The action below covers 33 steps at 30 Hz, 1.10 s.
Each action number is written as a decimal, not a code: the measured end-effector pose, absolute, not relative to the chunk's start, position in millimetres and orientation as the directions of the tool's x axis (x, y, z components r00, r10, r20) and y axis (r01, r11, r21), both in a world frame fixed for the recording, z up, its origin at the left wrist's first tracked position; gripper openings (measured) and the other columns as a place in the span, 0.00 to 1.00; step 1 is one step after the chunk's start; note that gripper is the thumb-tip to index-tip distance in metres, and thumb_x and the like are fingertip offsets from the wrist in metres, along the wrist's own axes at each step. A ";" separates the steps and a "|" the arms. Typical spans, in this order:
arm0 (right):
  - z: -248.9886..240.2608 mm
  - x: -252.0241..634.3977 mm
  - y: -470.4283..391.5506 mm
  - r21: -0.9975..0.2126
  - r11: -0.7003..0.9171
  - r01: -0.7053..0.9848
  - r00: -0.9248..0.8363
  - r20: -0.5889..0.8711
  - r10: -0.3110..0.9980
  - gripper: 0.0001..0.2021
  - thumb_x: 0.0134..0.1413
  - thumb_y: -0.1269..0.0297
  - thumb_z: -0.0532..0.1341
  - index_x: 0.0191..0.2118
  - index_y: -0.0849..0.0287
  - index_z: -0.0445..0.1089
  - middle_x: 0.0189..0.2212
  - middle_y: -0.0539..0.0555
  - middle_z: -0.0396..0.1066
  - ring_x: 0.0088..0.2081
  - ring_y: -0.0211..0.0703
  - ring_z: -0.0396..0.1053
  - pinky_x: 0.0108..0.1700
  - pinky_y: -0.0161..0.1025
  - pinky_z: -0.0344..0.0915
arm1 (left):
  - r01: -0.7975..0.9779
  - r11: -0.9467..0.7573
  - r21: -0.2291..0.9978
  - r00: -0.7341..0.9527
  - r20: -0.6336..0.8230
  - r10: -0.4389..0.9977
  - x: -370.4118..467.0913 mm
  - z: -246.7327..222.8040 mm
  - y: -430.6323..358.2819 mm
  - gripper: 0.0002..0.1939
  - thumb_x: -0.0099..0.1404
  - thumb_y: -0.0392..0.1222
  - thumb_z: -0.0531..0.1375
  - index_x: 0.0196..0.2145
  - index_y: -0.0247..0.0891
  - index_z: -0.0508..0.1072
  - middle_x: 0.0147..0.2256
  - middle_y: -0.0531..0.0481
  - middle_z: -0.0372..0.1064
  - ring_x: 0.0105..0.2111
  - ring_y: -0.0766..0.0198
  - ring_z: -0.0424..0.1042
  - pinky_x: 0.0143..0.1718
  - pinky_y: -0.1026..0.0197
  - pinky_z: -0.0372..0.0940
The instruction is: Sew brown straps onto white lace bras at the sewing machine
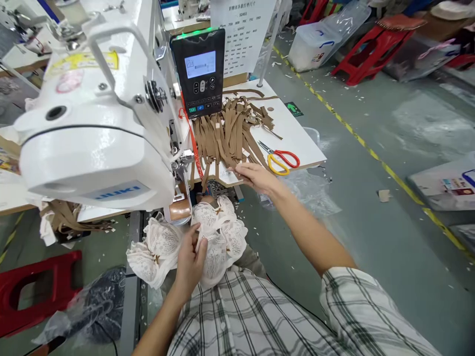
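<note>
My left hand is closed on a white lace bra with small brown bows, by the sewing head. More white lace cups hang to the left of that hand. My right hand reaches out to the table's front edge, its fingers stretched at the lower ends of a pile of brown straps. Nothing shows in its fingers. Scissors with one red and one yellow handle lie just beyond it. The white sewing machine stands at the left, its needle area partly hidden.
A black control panel with a lit screen stands behind the straps, before a printed sheet. Red stools and clear plastic boxes stand on the floor at the right. Another red stool is at lower left.
</note>
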State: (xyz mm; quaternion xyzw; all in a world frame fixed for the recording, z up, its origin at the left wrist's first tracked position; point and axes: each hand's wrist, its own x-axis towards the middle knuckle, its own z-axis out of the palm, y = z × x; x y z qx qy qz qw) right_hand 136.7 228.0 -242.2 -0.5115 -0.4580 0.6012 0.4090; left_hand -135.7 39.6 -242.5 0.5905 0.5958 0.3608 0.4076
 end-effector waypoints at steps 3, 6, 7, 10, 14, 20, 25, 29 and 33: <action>-252.6 119.3 194.8 -0.792 -0.466 -0.394 -0.337 -0.347 0.875 0.15 0.40 0.60 0.76 0.34 0.58 0.75 0.28 0.47 0.72 0.22 0.26 0.56 0.20 0.24 0.50 | 0.424 0.071 0.903 0.040 -0.097 0.994 -135.3 -234.8 46.2 0.19 0.70 0.48 0.56 0.54 0.37 0.72 0.47 0.41 0.75 0.44 0.56 0.74 0.45 0.56 0.67; -259.2 91.1 159.0 -0.646 -0.546 -0.533 -0.513 -0.267 0.816 0.15 0.38 0.64 0.77 0.33 0.57 0.75 0.26 0.45 0.73 0.21 0.23 0.60 0.22 0.21 0.57 | 0.284 0.254 0.924 0.042 -0.277 0.960 -133.6 -220.8 56.8 0.19 0.70 0.53 0.55 0.43 0.36 0.78 0.42 0.43 0.77 0.44 0.55 0.74 0.47 0.56 0.66; -259.9 81.1 148.0 -0.642 -0.544 -0.540 -0.556 -0.213 0.803 0.14 0.40 0.64 0.77 0.33 0.58 0.75 0.27 0.46 0.74 0.22 0.25 0.64 0.24 0.22 0.61 | 0.191 0.342 0.920 0.069 -0.360 0.930 -133.3 -216.1 60.3 0.22 0.69 0.56 0.55 0.41 0.36 0.79 0.40 0.43 0.77 0.42 0.55 0.74 0.46 0.56 0.66; -258.5 56.2 123.2 -0.707 -0.471 -0.527 -0.618 -0.061 0.784 0.09 0.44 0.67 0.75 0.30 0.59 0.75 0.32 0.50 0.77 0.30 0.32 0.74 0.35 0.29 0.71 | -0.042 0.530 0.847 0.262 -0.502 0.824 -135.0 -205.0 67.5 0.26 0.64 0.62 0.58 0.32 0.34 0.80 0.32 0.45 0.77 0.32 0.60 0.73 0.38 0.60 0.66; -255.5 39.4 106.4 -0.651 -0.510 -0.562 -0.585 -0.123 0.802 0.11 0.42 0.65 0.76 0.29 0.57 0.74 0.34 0.48 0.76 0.31 0.33 0.74 0.37 0.31 0.71 | -0.022 0.444 0.896 0.303 -0.417 0.857 -140.1 -193.5 66.7 0.20 0.63 0.57 0.62 0.27 0.35 0.78 0.21 0.53 0.67 0.22 0.69 0.61 0.26 0.66 0.58; -236.6 40.5 81.1 -0.569 -0.780 -0.260 -0.757 -0.381 0.531 0.34 0.39 0.27 0.64 0.37 0.56 0.74 0.35 0.55 0.75 0.38 0.47 0.73 0.39 0.41 0.71 | 0.344 0.041 0.938 0.210 -0.119 0.970 -132.0 -175.0 62.1 0.18 0.70 0.48 0.55 0.32 0.36 0.80 0.26 0.50 0.73 0.27 0.64 0.69 0.30 0.64 0.62; -210.4 40.4 109.9 -0.869 -0.393 -0.301 -0.284 -0.311 0.907 0.16 0.47 0.47 0.71 0.35 0.54 0.77 0.26 0.48 0.70 0.27 0.34 0.64 0.30 0.34 0.64 | 0.466 -0.211 0.859 0.362 0.032 0.932 -133.4 -173.9 71.0 0.16 0.73 0.44 0.53 0.42 0.37 0.80 0.32 0.49 0.77 0.31 0.64 0.73 0.34 0.64 0.65; -203.4 31.9 154.6 -0.956 -0.179 -0.233 -0.175 -0.140 0.975 0.13 0.50 0.51 0.70 0.34 0.55 0.77 0.22 0.47 0.68 0.23 0.33 0.62 0.25 0.33 0.60 | 0.674 -0.447 0.588 0.302 0.334 0.893 -158.4 -178.7 83.9 0.17 0.74 0.40 0.51 0.55 0.40 0.74 0.45 0.45 0.77 0.44 0.63 0.75 0.42 0.65 0.66; -198.4 20.8 181.9 -0.998 -0.055 -0.033 -0.331 -0.041 0.943 0.13 0.52 0.52 0.69 0.33 0.57 0.74 0.25 0.50 0.72 0.26 0.37 0.69 0.29 0.36 0.66 | 0.894 -0.233 0.384 0.073 0.388 0.919 -176.2 -178.5 88.0 0.16 0.74 0.44 0.52 0.51 0.42 0.78 0.41 0.45 0.73 0.38 0.64 0.72 0.33 0.66 0.62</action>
